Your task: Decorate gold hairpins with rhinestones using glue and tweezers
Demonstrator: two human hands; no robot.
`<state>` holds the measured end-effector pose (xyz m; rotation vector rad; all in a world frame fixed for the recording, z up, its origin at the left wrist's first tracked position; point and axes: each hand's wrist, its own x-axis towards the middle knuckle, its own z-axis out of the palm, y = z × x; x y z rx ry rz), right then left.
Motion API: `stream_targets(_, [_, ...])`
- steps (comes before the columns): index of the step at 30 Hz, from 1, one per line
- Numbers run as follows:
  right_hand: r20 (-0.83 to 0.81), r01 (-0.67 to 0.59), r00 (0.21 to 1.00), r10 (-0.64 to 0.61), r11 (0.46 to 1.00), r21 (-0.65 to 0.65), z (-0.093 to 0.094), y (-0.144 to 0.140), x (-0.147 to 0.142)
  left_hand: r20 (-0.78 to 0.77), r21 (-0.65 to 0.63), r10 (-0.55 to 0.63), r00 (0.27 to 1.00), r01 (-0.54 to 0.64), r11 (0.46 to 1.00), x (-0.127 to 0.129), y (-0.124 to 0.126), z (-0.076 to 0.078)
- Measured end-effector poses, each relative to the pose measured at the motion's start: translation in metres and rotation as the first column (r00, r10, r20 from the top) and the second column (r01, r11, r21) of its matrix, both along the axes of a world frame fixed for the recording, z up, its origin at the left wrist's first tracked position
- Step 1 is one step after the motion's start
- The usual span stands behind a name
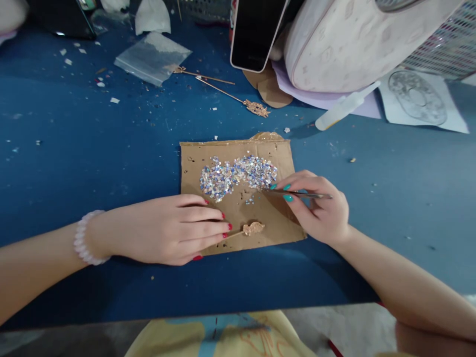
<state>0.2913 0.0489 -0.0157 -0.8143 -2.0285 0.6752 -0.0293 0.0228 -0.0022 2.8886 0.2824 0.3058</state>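
Observation:
A brown cardboard piece (286,218) lies on the blue table, bearing a spread of small glittery rhinestones (256,171) in blue, silver and pink. My right hand (322,206) is closed around metal tweezers (297,194), whose tips touch down at the lower edge of the rhinestones. A few loose stones lie just below. My left hand (174,229) rests flat with fingers stretched out over the cardboard's left part. Its fingertips lie over the thin stem of a gold-coloured hairpin (253,228); the rest of the stem is hidden beneath them. The pin's ornamental head shows to the right.
Two more gold hairpins (256,108) lie beyond the cardboard, near a clear zip bag (152,57). A phone (256,34), a pale bag (334,44), a white glue bottle (344,109) and a printed paper (418,99) occupy the far right. Small white scraps dot the far left.

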Motion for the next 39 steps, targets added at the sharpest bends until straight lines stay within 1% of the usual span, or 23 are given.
stream_targets(5, [0.031,0.023,0.999,-0.022,0.999,-0.033,-0.002,0.001,0.002,0.004,-0.001,0.009,1.000,-0.009,1.000,0.000,0.000,0.000])
stream_targets(10, [-0.016,0.088,0.996,-0.089,0.995,-0.053,-0.004,0.002,0.000,0.017,-0.003,0.003,1.000,-0.003,1.000,0.000,0.000,0.000])
stream_targets(12, [-0.031,0.109,0.993,-0.111,0.993,-0.050,-0.005,0.004,-0.002,0.022,-0.008,0.003,1.000,-0.003,1.000,0.000,0.000,-0.001])
stream_targets(15, [-0.001,0.124,0.992,-0.125,0.992,-0.036,-0.005,0.007,-0.006,0.031,-0.013,0.004,1.000,-0.003,1.000,0.001,0.001,0.000])
stream_targets(23, [0.068,0.086,0.994,-0.088,0.996,0.030,-0.003,0.011,-0.010,0.021,-0.026,0.001,1.000,-0.001,1.000,0.002,0.001,0.000])
stream_targets(39, [0.049,0.070,0.996,-0.072,0.997,0.041,-0.004,0.010,-0.010,0.018,-0.031,0.007,1.000,-0.006,0.999,0.002,0.002,0.000])
